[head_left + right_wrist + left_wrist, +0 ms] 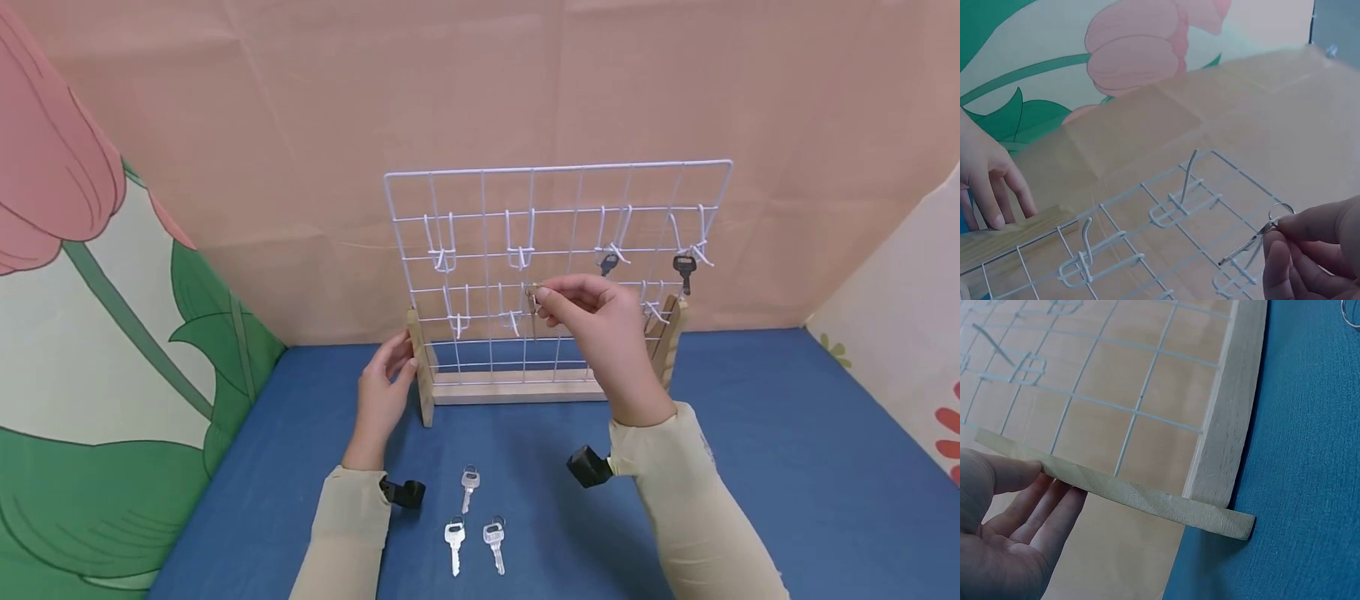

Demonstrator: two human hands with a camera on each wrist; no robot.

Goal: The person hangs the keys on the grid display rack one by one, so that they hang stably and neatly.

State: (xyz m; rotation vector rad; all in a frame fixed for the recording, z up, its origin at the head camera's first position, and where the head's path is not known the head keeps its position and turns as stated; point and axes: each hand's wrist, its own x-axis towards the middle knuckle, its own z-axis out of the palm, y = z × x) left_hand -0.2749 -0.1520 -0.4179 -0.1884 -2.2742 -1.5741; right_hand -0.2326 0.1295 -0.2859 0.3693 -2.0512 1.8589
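My right hand (607, 333) pinches a key (1241, 247) by its ring end between thumb and forefinger, in front of the middle of a white wire grid rack (555, 168). The key's blade points down in the head view, close to the hooks (519, 257). At the rack's left end, my left hand (382, 400) grips the wooden side post (1160, 506), with thumb on one face and fingers on the other. Two dark-headed keys hang at the right: one key (684, 267) on the end hook, another key (609, 265) partly behind my right hand.
Three silver keys with rings lie on the blue tablecloth (540, 450) before the rack: a left key (454, 546), a right key (493, 542) and a farther key (469, 487). A wooden base bar (517, 394) joins the posts. Behind rises a tan backdrop (315, 125).
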